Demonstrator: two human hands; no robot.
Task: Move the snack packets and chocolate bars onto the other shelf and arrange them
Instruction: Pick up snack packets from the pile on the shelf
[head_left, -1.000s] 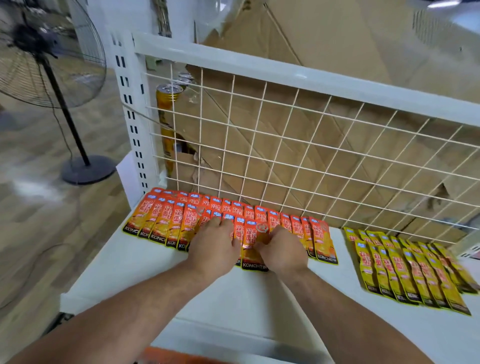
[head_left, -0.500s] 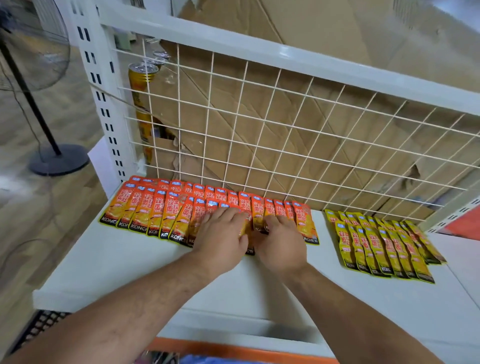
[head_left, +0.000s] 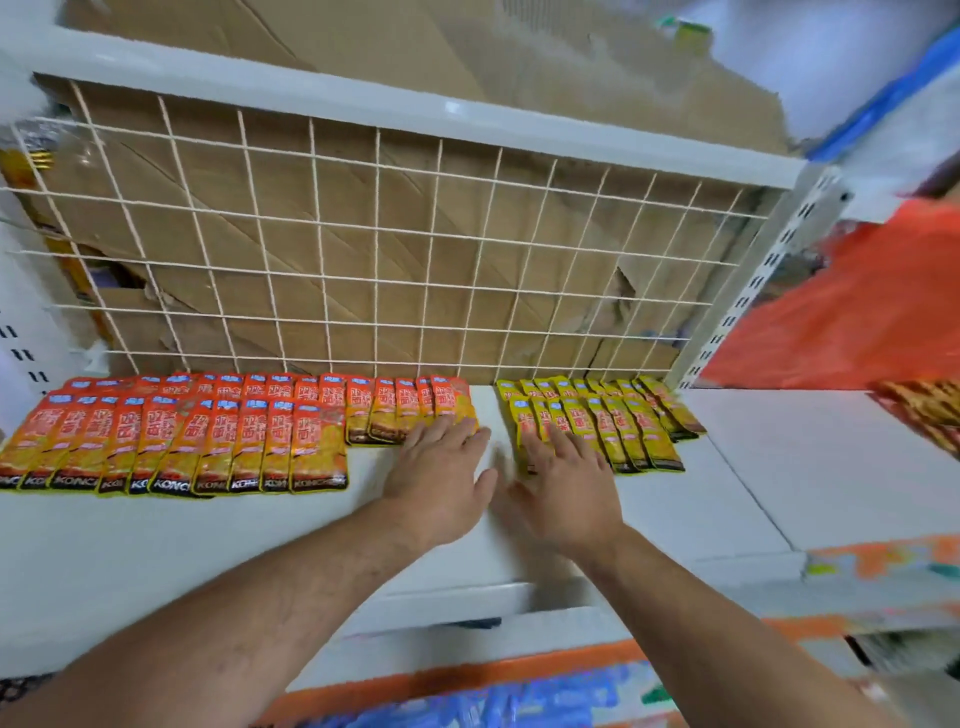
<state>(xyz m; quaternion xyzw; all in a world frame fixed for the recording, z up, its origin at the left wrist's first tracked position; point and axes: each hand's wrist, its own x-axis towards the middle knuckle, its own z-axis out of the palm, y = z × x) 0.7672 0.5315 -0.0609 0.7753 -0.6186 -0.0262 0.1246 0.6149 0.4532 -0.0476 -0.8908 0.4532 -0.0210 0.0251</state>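
– While both hands lay on the shelf, was either one holding anything?

– Neither gripped a thing. The left hand (head_left: 441, 478) was spread flat with straight fingers, its fingertips resting on the right-hand end of the orange packets (head_left: 208, 441). The right hand (head_left: 563, 486) was flat too, fingers over the left-hand end of the yellow packets (head_left: 623, 426). It was blurred, so I could not tell how firmly it pressed.

– And where were the packets?

– All were on the white shelf (head_left: 753, 467), up against the wire grid (head_left: 363, 249) at the back. The orange ones lay in two overlapping rows at the left and the yellow ones in two shorter overlapping rows at the right. A bare strip of shelf ran between the groups. I could not make out any chocolate bars.

– What could have gone wrong from there?

– I judged the overlap to be the main risk. The packets looked thin and slick, and each lay partly on its neighbour. A flat palm sliding sideways would probably have dragged several at once and fanned a row out of line. A push toward the back might also have slipped a top edge through the grid, toward the cardboard (head_left: 415, 218) behind it. Lifting a hand too sharply could have flipped an end packet over.
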